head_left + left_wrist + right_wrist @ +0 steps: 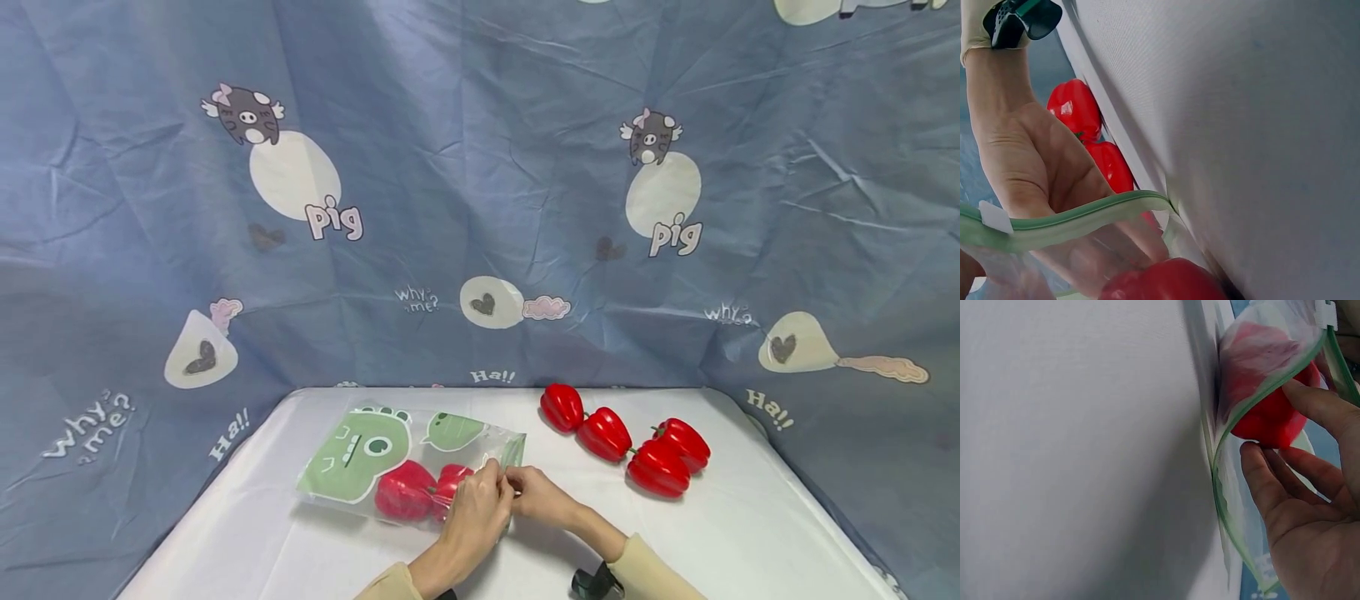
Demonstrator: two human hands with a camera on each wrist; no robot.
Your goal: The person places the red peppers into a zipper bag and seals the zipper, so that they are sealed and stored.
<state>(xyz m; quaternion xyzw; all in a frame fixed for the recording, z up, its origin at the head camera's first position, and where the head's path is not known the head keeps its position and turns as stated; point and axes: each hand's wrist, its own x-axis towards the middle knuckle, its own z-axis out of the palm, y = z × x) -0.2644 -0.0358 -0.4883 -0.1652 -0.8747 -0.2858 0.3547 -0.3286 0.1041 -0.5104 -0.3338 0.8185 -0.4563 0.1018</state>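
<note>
A clear zip bag [352, 467] with a green dinosaur print lies on its side, with red bell peppers [405, 490] inside. My left hand [476, 508] grips the bag at its mouth, close to the white slider [995, 217]. Through the opening, between the green zip edges [1272, 384], reaches my right hand [543, 497]. In the right wrist view its thumb lies on a red bell pepper [1272, 422] at the mouth, with the fingertips at the pepper's lower side. Seen from the left wrist, the right fingers show through the plastic, right beside a pepper [1163, 281].
Right of the bag, several loose red bell peppers [603, 434] lie in a slanting row on the white-covered table [750, 533]. A blue printed cloth [480, 183] hangs behind the table and along both sides.
</note>
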